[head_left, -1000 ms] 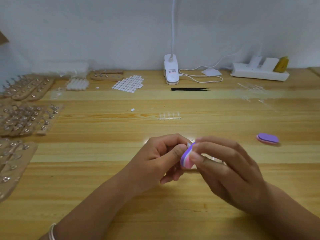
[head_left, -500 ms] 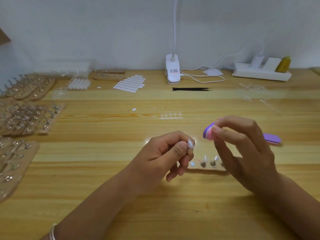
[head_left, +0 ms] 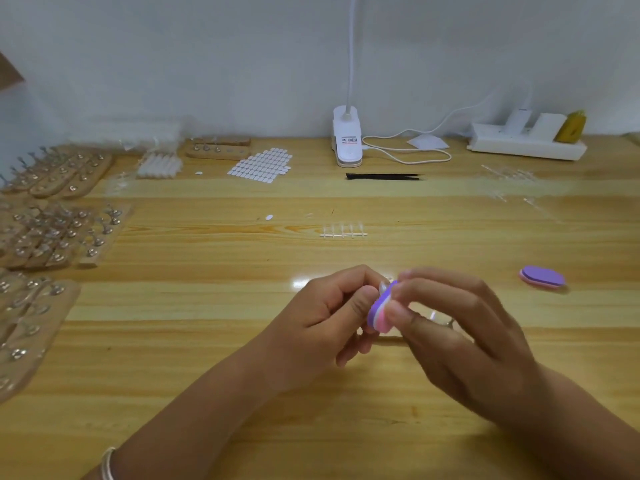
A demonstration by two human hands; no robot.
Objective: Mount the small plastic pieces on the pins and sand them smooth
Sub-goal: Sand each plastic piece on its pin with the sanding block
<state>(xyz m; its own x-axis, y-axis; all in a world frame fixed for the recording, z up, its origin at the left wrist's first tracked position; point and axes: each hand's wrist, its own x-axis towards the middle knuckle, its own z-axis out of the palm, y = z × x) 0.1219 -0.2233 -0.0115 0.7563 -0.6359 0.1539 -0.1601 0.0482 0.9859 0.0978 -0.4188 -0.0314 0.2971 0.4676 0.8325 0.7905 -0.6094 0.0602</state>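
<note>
**While the block rides the piece, keep the strokes light**

As I work the edge, my left grip pinches one small plastic piece between thumb and forefinger, with only a pale sliver showing. My right grip holds the purple-and-pink sanding block by its edges, its face against that piece. Both hover just above the bench, midway along its front half. Whether the piece sits on a pin I cannot tell, because my fingers hide it. A pin strip lies under my right grip, mostly covered, showing only a glint of metal.

To do this well, I judge short, light strokes best. I would turn the piece a little at a time in my left grip rather than swing the block, and pinch close to the sanded edge so the piece cannot flex or spring away. A spare block lies well apart toward the right edge. A row of fresh pieces waits beyond my hands, nearer the bench's middle.
</note>
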